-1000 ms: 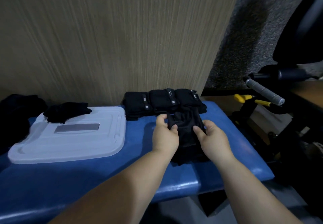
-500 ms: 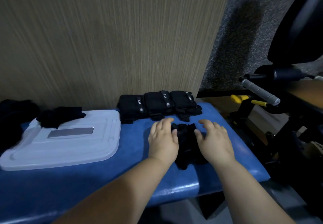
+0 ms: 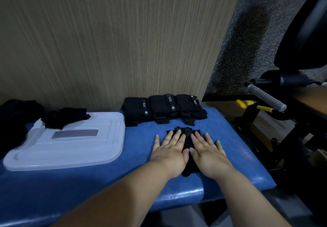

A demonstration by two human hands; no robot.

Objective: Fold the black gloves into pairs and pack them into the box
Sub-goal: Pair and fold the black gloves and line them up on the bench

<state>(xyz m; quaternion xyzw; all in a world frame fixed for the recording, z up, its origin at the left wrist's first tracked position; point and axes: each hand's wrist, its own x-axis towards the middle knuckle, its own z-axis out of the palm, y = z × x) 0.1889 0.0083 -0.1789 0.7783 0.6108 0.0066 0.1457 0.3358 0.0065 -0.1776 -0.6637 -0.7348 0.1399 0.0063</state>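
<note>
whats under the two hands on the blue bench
A black glove lies flat under the left hand and right hand, its fingers poking out beyond theirs. The palms cover its middle, so any fold there is hidden.

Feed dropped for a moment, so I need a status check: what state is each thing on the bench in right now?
Left hand: open, flat on the glove.
Right hand: open, flat on the glove.
Glove: lying on the bench, pressed under both hands.
Folded pairs: three in a row by the wall.
Lid: lying flat on the bench.
Loose glove: crumpled on the lid.
</note>
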